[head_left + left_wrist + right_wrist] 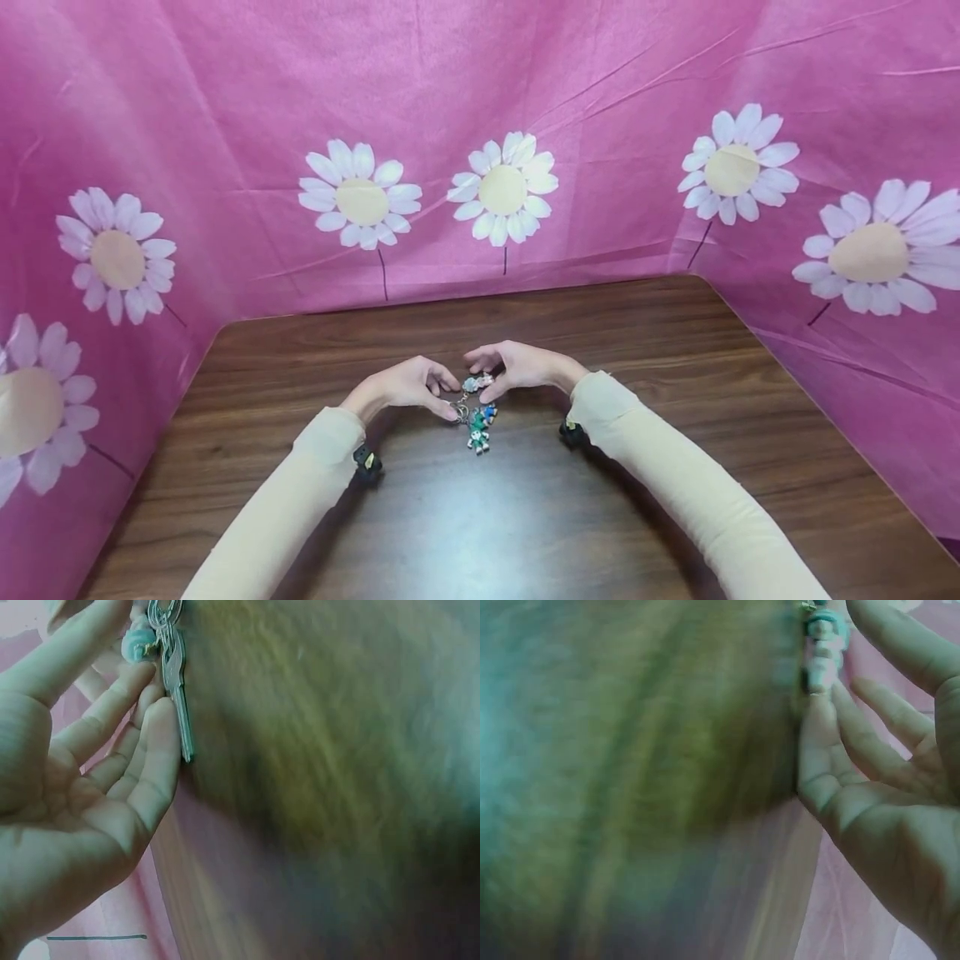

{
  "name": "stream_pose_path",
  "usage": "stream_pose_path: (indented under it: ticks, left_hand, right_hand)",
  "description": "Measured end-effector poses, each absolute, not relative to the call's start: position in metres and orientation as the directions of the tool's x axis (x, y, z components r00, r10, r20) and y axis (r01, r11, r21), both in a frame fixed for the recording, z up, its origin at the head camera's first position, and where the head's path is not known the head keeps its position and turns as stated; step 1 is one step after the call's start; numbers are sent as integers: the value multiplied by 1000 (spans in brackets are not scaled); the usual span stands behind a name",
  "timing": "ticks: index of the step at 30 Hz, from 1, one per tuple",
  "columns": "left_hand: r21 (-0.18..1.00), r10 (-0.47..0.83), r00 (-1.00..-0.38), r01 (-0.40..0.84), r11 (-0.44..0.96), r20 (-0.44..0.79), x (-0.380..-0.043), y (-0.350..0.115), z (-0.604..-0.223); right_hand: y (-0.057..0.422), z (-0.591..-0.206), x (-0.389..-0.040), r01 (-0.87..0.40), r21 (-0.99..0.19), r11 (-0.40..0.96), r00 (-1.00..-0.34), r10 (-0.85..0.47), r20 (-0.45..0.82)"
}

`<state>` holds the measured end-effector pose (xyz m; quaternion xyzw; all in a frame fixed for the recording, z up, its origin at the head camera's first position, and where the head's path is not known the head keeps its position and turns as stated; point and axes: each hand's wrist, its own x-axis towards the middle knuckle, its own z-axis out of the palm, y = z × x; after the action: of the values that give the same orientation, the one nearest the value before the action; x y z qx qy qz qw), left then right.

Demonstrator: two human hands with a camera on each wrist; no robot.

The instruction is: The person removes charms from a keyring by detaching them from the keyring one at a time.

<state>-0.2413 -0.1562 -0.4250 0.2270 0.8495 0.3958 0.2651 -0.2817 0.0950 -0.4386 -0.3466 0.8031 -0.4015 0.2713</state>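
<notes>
Pink cloth [225, 100] w/ white daisies [501, 192] lines the rear & sides of the brown wood-grain table [637, 333]. Two cream sleeves [690, 483] reach in from the near side; small black device [367, 462] under each wrist. L hand [405, 385] & R hand [528, 367] face each other approx. mid-table, fingers bent inward, keychain [462, 410] btwn them. L grip: thumb & fingertips apart, thumb tip at the key ring [165, 611]. R grip: thumb & fingers likewise apart, either side of the upper charm [476, 383] (pale blue top); per R wrist view, one fingertip meets its lower end. Green charms [478, 437] (one w/ some blue) lie nearer the person, just beyond both grips. Key [177, 682], silver, L wrist view: extends from the ring, alongside the L fingertips; actual contact can't be told.
</notes>
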Motion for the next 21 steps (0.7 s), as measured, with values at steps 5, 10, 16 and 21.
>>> stream_pose_path:
  ticks: [5, 10, 16, 21]
  left_hand:
    - [784, 591, -768, 198, 589, -249, -235, -150, -428]
    - [781, 562, -790, 183, 597, -245, -233, -145, -429]
    - [776, 544, -801, 169, 607, -251, -235, -145, -430]
    - [795, 560, -795, 176, 580, -232, -233, -144, -429]
  right_hand:
    - [91, -441, -278, -411, -781, 470, -598, -786, -158]
    - [87, -442, -277, -429, -783, 451, -575, -804, -148]
    - [86, -439, -275, -414, -787, 458, -586, -795, -155]
    - [84, -438, -273, -387, -790, 475, -592, -785, -181]
